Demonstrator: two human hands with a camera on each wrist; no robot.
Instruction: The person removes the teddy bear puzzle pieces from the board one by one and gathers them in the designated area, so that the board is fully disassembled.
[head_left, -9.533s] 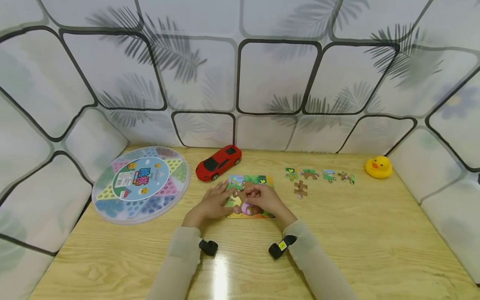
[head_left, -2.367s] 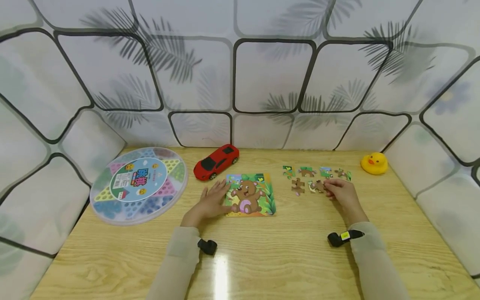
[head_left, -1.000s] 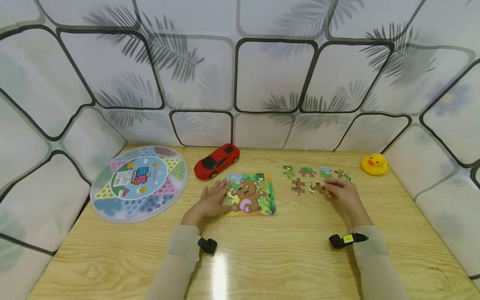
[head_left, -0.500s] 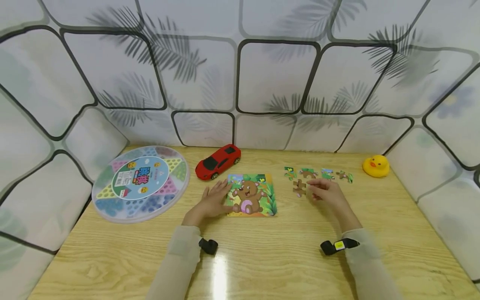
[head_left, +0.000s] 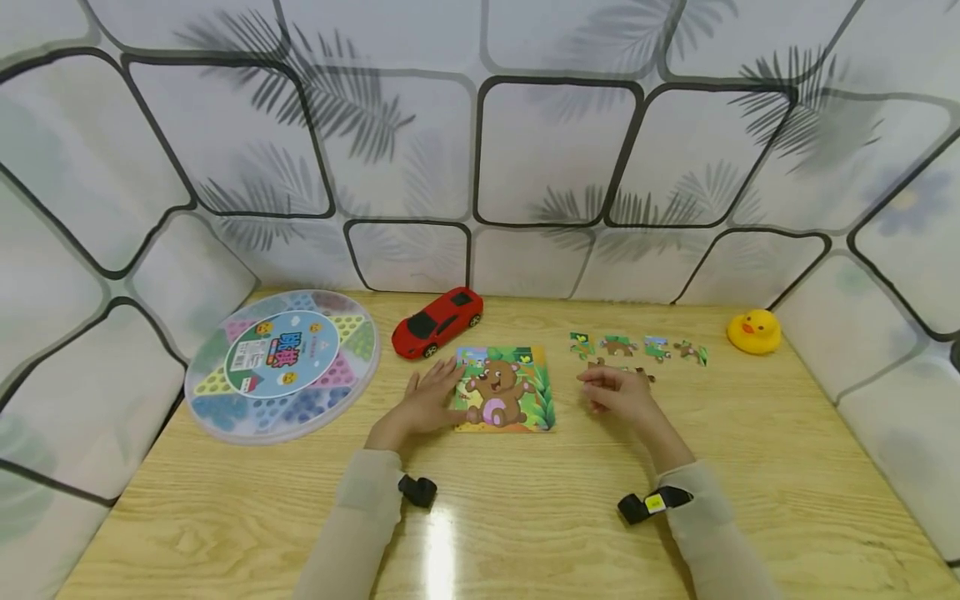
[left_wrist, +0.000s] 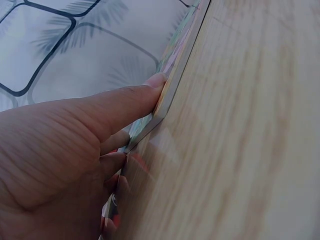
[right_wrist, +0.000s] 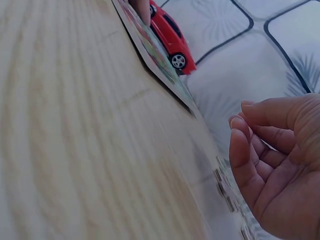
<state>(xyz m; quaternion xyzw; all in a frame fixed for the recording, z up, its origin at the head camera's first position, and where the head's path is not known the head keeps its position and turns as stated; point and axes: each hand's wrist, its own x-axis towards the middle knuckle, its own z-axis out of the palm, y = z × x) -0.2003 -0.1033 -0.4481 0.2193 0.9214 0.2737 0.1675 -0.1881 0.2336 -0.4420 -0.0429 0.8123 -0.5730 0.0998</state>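
My left hand [head_left: 426, 404] lies with spread fingers along the left side of a square bear puzzle [head_left: 495, 392]; the thumb [left_wrist: 155, 82] rests on its near edge in the left wrist view. Between that puzzle and the loose pieces is my right hand [head_left: 617, 396]. Its fingers curl in and the thumb meets the fingertips, with nothing visible between them in the right wrist view. Behind it, a brown puzzle piece [head_left: 642, 374] shows partly beside another that is mostly hidden. A row of several loose pieces, including a brown-and-green one [head_left: 618, 345], lies farther back.
A red toy car [head_left: 438, 323] stands behind the puzzle. At the left is a round Chinese checkers set [head_left: 281, 367] in a clear case. A yellow rubber duck [head_left: 753, 332] sits at the back right. Patterned walls border the wooden table [head_left: 510, 508].
Earlier my right hand worked over the bear puzzle, then was at a loose piece in the front row. Since then it has moved left toward the puzzle. My left hand has stayed put.
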